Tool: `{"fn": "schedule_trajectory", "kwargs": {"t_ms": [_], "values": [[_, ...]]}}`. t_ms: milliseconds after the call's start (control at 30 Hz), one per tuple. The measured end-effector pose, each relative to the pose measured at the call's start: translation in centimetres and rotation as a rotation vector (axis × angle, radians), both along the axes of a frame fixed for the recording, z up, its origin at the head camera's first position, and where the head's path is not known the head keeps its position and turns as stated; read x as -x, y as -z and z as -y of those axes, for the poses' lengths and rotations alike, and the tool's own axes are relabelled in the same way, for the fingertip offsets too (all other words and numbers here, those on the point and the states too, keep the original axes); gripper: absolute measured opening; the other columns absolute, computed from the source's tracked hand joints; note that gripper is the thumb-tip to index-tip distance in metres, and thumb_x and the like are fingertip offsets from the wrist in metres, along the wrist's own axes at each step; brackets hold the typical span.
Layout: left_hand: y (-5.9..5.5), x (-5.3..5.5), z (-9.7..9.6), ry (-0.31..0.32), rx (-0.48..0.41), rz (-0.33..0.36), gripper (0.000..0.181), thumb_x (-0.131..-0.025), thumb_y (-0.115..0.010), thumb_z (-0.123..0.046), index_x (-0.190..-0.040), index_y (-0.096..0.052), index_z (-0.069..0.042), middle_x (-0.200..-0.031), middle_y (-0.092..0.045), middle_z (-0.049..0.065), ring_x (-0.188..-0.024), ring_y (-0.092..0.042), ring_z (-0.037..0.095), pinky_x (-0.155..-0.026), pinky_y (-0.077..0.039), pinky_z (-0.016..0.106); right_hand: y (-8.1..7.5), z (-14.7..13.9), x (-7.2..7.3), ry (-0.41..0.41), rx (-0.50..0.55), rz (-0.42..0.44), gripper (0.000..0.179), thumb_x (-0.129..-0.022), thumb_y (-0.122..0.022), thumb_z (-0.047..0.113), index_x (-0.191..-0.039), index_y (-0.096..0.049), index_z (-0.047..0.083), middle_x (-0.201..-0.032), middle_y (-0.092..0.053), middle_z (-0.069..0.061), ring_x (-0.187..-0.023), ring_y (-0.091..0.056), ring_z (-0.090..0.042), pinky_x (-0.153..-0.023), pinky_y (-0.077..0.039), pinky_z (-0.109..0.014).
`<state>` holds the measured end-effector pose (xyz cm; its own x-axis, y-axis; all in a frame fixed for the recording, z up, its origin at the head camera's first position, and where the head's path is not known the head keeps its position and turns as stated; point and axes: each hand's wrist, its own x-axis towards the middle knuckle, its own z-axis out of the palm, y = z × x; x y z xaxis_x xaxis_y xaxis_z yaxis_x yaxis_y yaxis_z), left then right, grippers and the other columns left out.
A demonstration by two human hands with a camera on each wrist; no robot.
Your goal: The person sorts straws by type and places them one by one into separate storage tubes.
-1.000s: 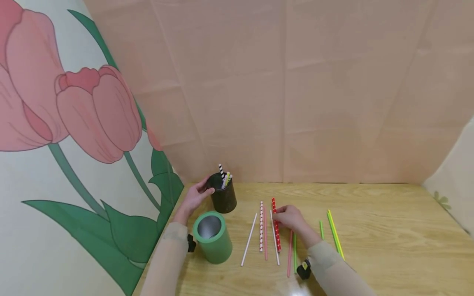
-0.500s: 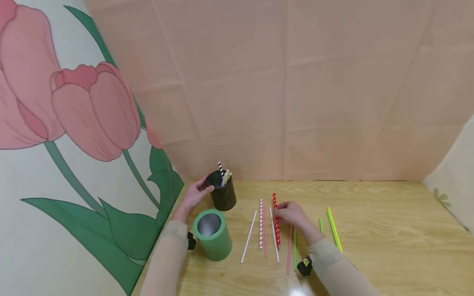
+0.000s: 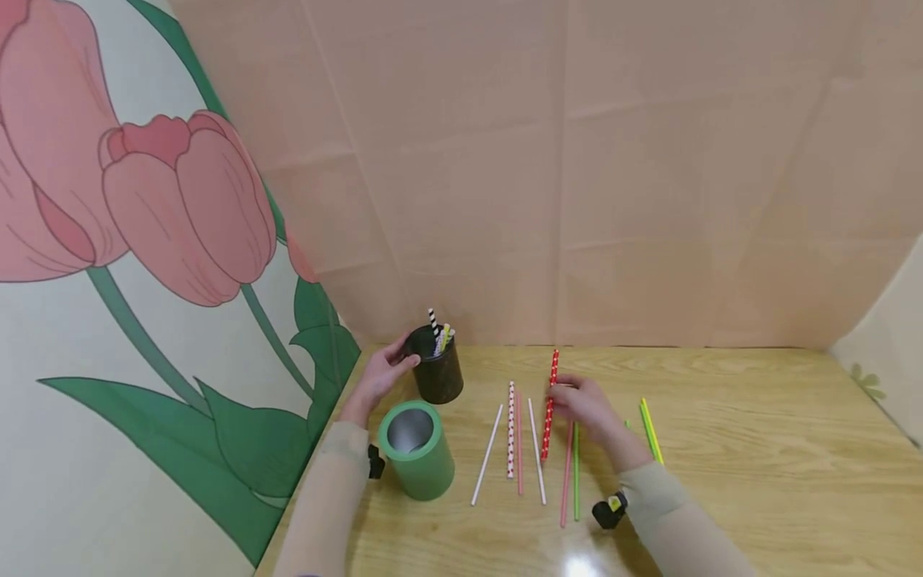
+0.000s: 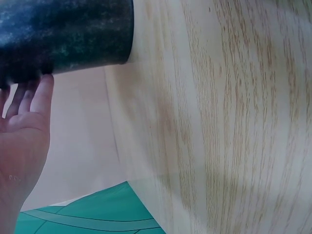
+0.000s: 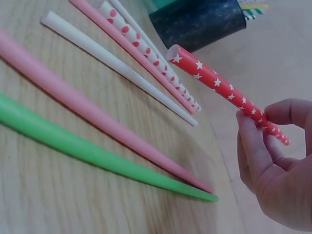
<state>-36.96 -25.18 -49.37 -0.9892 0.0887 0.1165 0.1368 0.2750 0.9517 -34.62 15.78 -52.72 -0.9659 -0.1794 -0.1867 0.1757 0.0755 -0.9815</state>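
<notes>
My right hand [image 3: 587, 405] pinches a red paper straw with white stars [image 5: 217, 80] between thumb and fingers. In the right wrist view the straw is lifted off the table, tilted, with its near end open. My left hand [image 3: 382, 377] holds the side of a black cup [image 3: 438, 378], thumb at the rim; in the left wrist view its fingers [image 4: 43, 95] meet the cup's dark wall. Several straws stand in that cup, a black-and-white striped one [image 3: 433, 320] leaning highest.
A green cylinder with a metallic inside [image 3: 418, 473] stands before the black cup. Loose straws lie on the wooden table: a white one [image 3: 487, 455], a heart-patterned one [image 3: 510, 433], pink [image 3: 567, 481], green [image 3: 577, 473] and yellow [image 3: 652, 431]. A tulip-painted wall [image 3: 180, 200] bounds the left.
The red straw has been lifted from among the others and moved right and away with my right hand. My left hand stays at the black cup. The view has shifted slightly.
</notes>
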Motion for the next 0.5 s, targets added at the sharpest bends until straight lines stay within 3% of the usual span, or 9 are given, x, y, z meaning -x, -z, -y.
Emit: {"fn": "schedule_trajectory", "kwargs": {"t_ms": [233,500], "values": [[0.1,-0.2,0.3,0.003,-0.005,0.014,0.07,-0.105,-0.073,-0.019,-0.166,-0.039,-0.01,-0.165,-0.04,0.022,-0.15,-0.044,0.036,-0.119,-0.041,0.049,-1.4,-0.2,0.3,0.027,0.098,0.001,0.05,-0.107,-0.06,0.009,-0.148,-0.042,-0.015,-0.107,-0.069,-0.008,-0.093,-0.07,-0.012,-0.086,-0.062,-0.03],[0.1,0.0,0.6,0.01,0.01,0.022,0.072,-0.105,-0.073,-0.023,-0.166,-0.038,-0.012,-0.166,-0.04,0.02,-0.15,-0.044,0.034,-0.118,-0.042,0.047,-4.4,1.1,0.9,0.062,0.207,-0.059,0.048,-0.109,-0.055,0.008,-0.147,-0.038,-0.015,-0.104,-0.067,-0.003,-0.093,-0.071,-0.009,-0.088,-0.061,-0.025]]}}
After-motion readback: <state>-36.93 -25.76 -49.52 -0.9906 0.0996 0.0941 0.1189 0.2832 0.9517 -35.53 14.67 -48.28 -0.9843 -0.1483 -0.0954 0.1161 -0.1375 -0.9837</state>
